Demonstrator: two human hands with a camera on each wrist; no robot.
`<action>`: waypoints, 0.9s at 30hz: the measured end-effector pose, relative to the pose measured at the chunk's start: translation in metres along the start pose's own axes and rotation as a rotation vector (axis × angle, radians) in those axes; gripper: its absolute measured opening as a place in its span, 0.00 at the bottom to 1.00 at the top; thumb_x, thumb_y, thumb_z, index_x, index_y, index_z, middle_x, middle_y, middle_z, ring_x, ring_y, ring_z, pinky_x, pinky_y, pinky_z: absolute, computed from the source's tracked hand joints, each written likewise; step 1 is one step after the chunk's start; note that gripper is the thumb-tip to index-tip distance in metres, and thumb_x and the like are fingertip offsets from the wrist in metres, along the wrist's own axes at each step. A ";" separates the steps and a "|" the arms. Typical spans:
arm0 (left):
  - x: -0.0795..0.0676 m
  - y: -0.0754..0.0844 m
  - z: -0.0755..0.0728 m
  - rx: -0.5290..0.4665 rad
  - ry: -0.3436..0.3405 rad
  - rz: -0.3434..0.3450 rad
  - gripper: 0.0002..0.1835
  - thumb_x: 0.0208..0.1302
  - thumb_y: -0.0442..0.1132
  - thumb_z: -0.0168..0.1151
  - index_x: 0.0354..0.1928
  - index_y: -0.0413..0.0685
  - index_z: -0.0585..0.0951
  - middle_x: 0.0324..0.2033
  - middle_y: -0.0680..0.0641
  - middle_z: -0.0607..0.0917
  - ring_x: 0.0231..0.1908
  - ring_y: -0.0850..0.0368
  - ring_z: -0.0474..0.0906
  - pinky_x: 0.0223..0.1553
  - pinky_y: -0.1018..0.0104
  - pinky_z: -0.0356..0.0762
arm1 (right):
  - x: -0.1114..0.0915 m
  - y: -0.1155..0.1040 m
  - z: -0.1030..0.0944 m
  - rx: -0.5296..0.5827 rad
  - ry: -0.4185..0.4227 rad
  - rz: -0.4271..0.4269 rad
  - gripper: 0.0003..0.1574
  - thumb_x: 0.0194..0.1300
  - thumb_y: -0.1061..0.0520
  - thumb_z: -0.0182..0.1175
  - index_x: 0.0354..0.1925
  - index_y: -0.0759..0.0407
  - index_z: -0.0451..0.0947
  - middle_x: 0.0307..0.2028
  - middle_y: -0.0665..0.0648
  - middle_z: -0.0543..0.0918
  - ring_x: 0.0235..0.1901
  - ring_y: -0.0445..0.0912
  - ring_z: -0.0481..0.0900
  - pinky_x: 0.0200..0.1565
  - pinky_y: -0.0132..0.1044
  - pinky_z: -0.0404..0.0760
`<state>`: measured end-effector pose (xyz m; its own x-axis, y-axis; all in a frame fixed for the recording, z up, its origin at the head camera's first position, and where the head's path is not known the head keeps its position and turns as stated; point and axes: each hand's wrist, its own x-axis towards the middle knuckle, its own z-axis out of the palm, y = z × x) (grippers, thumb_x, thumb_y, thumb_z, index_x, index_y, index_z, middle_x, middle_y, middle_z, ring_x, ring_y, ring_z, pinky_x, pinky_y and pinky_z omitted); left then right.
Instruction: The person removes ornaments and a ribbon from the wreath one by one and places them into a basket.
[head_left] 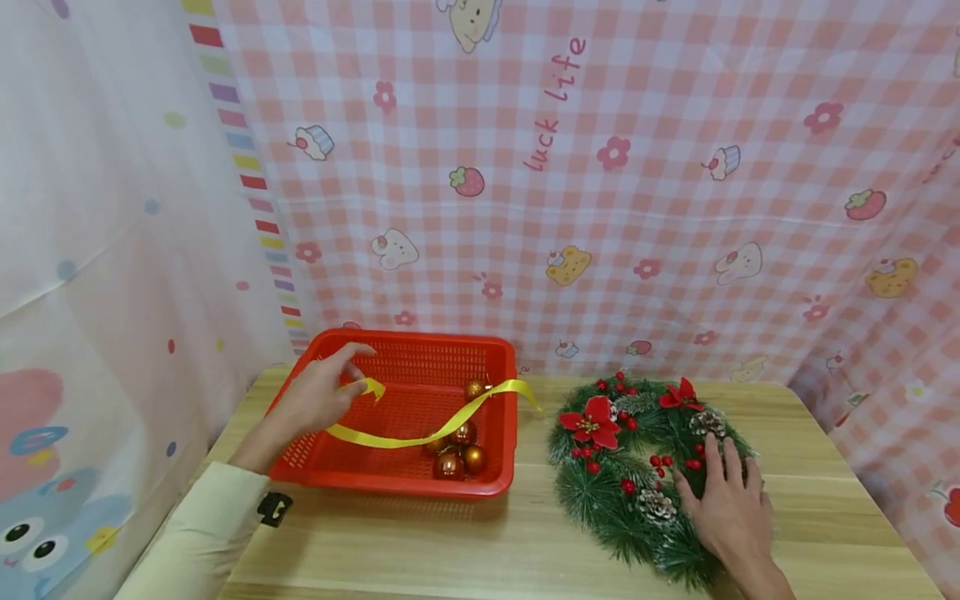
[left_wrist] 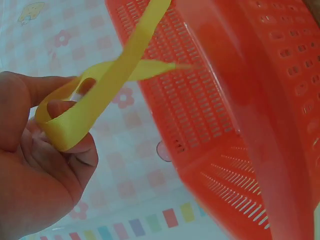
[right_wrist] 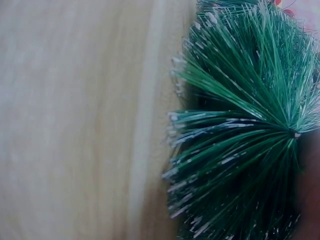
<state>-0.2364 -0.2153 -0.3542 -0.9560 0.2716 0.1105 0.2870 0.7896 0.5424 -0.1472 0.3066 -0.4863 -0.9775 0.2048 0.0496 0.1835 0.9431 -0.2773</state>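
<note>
A yellow ribbon (head_left: 401,442) hangs from my left hand (head_left: 318,396) across the red plastic basket (head_left: 352,485), its far end draping past the right rim. In the left wrist view the ribbon (left_wrist: 107,100) loops over the curled fingers of the left hand (left_wrist: 45,165). On the right lies a green Christmas wreath (head_left: 592,496) with red poinsettias, berries and frosted pinecones. My right hand (head_left: 731,512) rests on the wreath's right side, fingers extended. The right wrist view shows the green needles (right_wrist: 240,135) close up, with only a dark blurred edge of the hand.
Several copper-coloured baubles (head_left: 449,464) sit in the right part of the basket. Both stand on a wooden table (head_left: 532,533). A pink checked curtain (head_left: 510,208) hangs behind, and a white patterned curtain (head_left: 112,208) closes the left side.
</note>
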 end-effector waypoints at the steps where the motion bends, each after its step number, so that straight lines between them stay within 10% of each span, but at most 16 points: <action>1: 0.000 0.000 0.001 0.001 -0.015 -0.009 0.22 0.67 0.33 0.62 0.62 0.48 0.72 0.36 0.45 0.84 0.17 0.57 0.67 0.21 0.65 0.68 | 0.000 0.000 0.000 0.001 0.003 -0.001 0.55 0.73 0.33 0.47 0.77 0.65 0.39 0.72 0.77 0.47 0.67 0.78 0.44 0.55 0.77 0.57; 14: 0.009 0.006 0.017 0.006 -0.119 -0.029 0.20 0.68 0.35 0.61 0.61 0.45 0.73 0.47 0.42 0.83 0.41 0.50 0.80 0.42 0.55 0.82 | 0.000 0.001 0.002 -0.002 0.036 -0.020 0.54 0.73 0.34 0.47 0.77 0.65 0.40 0.72 0.77 0.48 0.66 0.78 0.45 0.54 0.76 0.58; 27: 0.046 0.053 0.063 -0.087 -0.247 -0.022 0.22 0.72 0.39 0.59 0.65 0.48 0.70 0.61 0.38 0.77 0.61 0.41 0.74 0.58 0.45 0.74 | -0.001 0.002 0.000 0.000 0.026 -0.024 0.55 0.73 0.30 0.43 0.78 0.64 0.38 0.72 0.76 0.48 0.66 0.78 0.44 0.54 0.76 0.58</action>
<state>-0.2610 -0.1262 -0.3731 -0.9154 0.3891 -0.1031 0.2495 0.7495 0.6131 -0.1455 0.3077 -0.4871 -0.9787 0.1885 0.0814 0.1596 0.9478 -0.2760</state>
